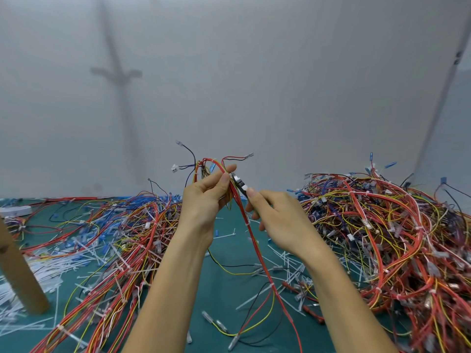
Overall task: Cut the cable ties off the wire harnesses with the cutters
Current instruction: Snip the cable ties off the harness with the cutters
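Observation:
My left hand holds a wire harness of red, yellow and black wires up above the table, pinching it between thumb and fingers. Its loose ends with white connectors fan out above the hand, and the long red strands hang down between my forearms. My right hand grips the cutters, whose dark jaws sit right against the red wires beside my left thumb. Most of the cutters' handles are hidden in my palm. A white cable tie wraps the harness just below the hands.
A large heap of tied harnesses fills the right side of the green mat. Another spread of wires lies at left. Cut white ties litter the mat. A wooden leg stands at far left, a grey wall behind.

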